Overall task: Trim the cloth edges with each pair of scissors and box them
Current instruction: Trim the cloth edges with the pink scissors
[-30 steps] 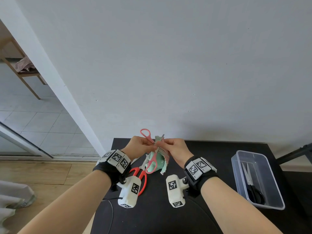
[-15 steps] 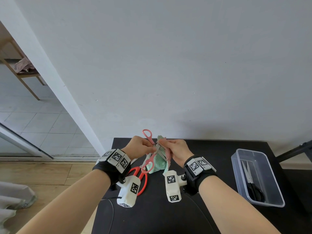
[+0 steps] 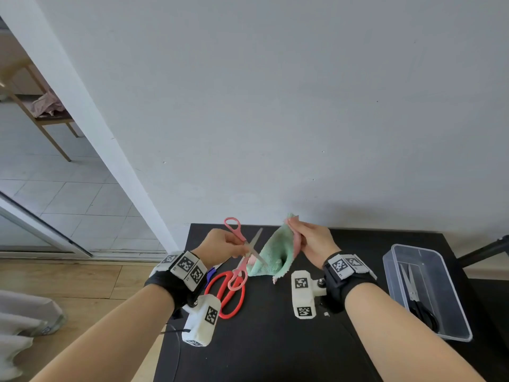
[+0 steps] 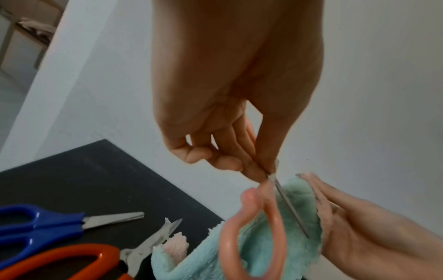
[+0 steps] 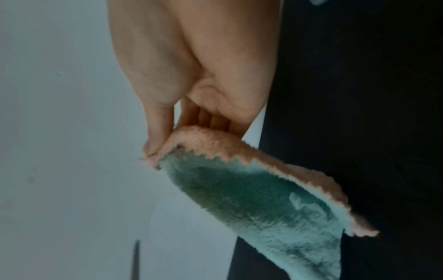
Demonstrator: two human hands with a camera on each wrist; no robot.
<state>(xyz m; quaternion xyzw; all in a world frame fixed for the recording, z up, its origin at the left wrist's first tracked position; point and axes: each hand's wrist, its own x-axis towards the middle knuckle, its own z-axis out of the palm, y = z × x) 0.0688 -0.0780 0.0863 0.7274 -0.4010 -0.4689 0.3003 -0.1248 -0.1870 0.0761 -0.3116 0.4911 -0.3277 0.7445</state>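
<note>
A: From the head view, the left hand (image 3: 220,245) grips the pink scissors (image 3: 242,250) near the pivot, blades spread, just beside the cloth (image 3: 271,257) pinched in the right hand (image 3: 311,241) above the worktop (image 3: 275,340).

B: Trimming, then (black scissors (image 3: 416,299) already lie in the box (image 3: 446,321)).

A: The left wrist view shows fingers (image 4: 251,166) curled at the pivot, not in the loops.

B: The right wrist view shows the thumb (image 5: 158,132) pinching the cloth's corner. Next, I'd judge, regrip and cut.

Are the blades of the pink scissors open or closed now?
Open. In the head view the pink scissors in the left hand show two blades crossing apart, and the handle loops are spread.
</note>
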